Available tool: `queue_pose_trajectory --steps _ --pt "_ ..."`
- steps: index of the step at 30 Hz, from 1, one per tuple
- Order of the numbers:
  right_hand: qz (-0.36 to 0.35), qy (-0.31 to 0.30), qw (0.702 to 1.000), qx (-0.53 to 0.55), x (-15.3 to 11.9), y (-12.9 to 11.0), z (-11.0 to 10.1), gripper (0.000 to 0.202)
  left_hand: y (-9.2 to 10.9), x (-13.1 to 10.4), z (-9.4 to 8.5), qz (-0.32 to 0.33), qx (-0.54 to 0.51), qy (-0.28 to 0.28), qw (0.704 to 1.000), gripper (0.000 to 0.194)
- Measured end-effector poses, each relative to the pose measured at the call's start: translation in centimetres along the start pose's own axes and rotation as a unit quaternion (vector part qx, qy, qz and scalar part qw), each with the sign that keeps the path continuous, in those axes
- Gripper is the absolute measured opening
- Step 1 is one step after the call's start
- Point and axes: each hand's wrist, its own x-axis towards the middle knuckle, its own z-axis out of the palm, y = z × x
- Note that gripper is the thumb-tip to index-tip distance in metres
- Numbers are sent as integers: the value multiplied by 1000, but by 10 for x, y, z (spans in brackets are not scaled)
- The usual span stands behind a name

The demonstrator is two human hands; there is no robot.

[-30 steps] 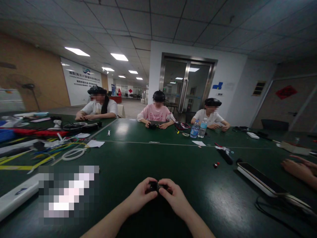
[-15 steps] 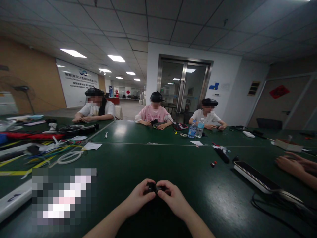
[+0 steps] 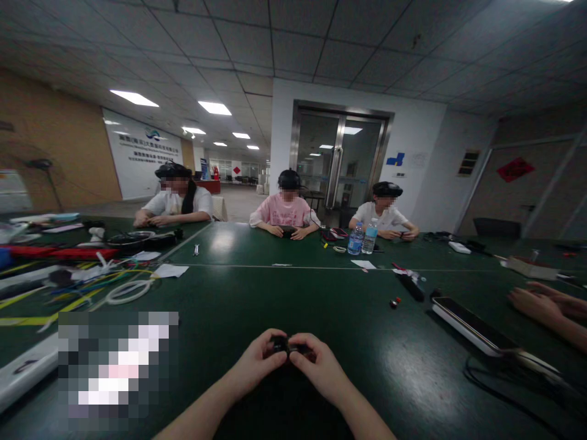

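Clearly, in the head view, the left hand (image 3: pixel 257 362) and the right hand (image 3: pixel 323 365) meet low in the middle, above the near part of the dark green, smooth worktop (image 3: pixel 220 308). Between their fingertips is a small, dark black object (image 3: pixel 280 344). The left hand pinches its left part between thumb and fingers, and the right hand grips its right part the same way, fingers curled in narrowly. Whether it is one piece or two pressed together cannot be told, as the fingers cover much of it.

To the right of the hands, well apart from them, lies a long white slab with a flat black top (image 3: pixel 474 324), with a thin black cable (image 3: pixel 499 400) looping near it. Farther in is a tiny red and dark piece (image 3: pixel 395 302), near an elongated black item (image 3: pixel 411 287). At left are a long white plastic bar (image 3: pixel 28 370), a coil of white tubing (image 3: pixel 128 292) and a flat sheet of white paper (image 3: pixel 171 271). Beyond, two clear plastic bottles with blue labels (image 3: pixel 354 241) stand upright, side by side. Three people sit across the worktop, and another person's hands (image 3: pixel 543 302) show at the right edge.
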Motion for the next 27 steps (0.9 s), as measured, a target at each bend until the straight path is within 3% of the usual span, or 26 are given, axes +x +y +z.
queue_pose_trajectory --steps 4,9,14,17,21,23,27 --pt "-8 8 1000 26 1 7 1 31 2 0 3 -6 -14 22 1000 42" --pt "-28 2 1000 9 1 11 1 22 1 -1 2 -18 -14 31 999 40" --pt "-38 14 998 -42 1 8 -3 20 -4 4 2 -3 83 61 995 38" --pt "-43 19 996 -69 3 7 -6 20 -4 5 4 6 221 108 969 37" --pt "-37 16 990 -134 7 11 -5 22 1 5 0 -8 419 108 901 36" --pt "-29 14 984 -175 9 13 -2 23 2 5 -3 -20 469 99 878 36" --pt "-21 13 978 -208 10 15 0 24 2 4 -7 -29 489 91 867 38"
